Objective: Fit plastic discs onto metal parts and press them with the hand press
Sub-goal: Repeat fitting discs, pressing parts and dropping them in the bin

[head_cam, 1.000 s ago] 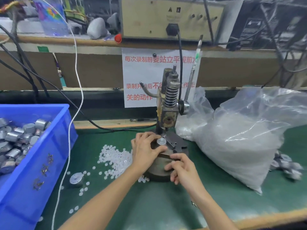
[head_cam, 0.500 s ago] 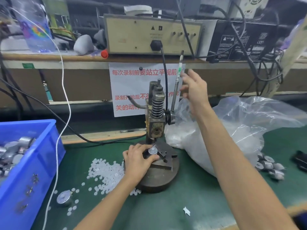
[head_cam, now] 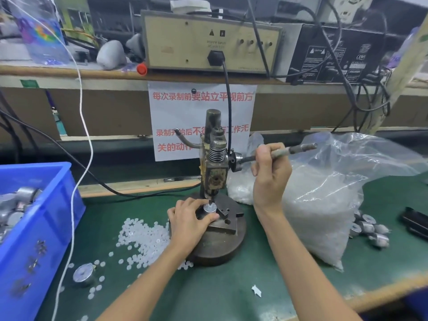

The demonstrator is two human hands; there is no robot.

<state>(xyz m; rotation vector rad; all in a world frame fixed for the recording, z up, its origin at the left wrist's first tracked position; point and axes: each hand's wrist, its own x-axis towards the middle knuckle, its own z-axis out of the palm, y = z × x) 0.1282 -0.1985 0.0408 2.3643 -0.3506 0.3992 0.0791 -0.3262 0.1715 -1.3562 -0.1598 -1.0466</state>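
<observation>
Blue bin: cut off by the left and bottom edges; the metal pieces inside are blurred.
Metal part: its near side is hidden by the left hand curled round it; whether a disc sits on top is too small to tell.
Lever: its middle is hidden inside the gripping right hand.
Paper sign: the press covers the middle of its lower red lines.
Plastic bag: holds a white mass; single pieces cannot be told apart.
Small cylinders: partly behind the bag, blurred.
Black thing: cut off by the right edge; unidentifiable.
Beige box: its small print is unreadable.
</observation>
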